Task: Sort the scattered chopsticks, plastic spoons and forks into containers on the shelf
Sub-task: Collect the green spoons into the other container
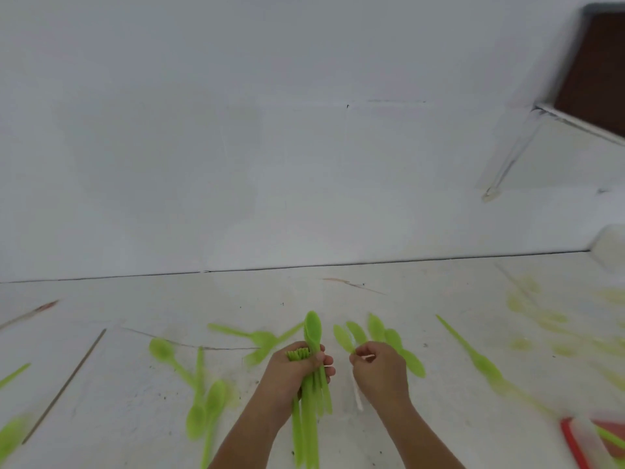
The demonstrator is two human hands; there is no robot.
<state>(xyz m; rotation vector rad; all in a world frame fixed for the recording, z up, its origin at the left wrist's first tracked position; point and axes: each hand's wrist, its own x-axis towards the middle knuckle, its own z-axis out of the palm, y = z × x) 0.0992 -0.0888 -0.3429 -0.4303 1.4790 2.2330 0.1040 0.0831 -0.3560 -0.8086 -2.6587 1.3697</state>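
Head view: the left hand grips a green cutlery bundle. The right hand pinches a thin white stick.

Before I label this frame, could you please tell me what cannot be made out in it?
- Head view: count of pieces in the green bundle; the left hand wraps it.
- Head view: what the pale stick is; the right hand covers its upper end.
- Head view: red container, blurred, cut by the bottom-right corner.
- Head view: yellowish utensils at right, smeared by blur.
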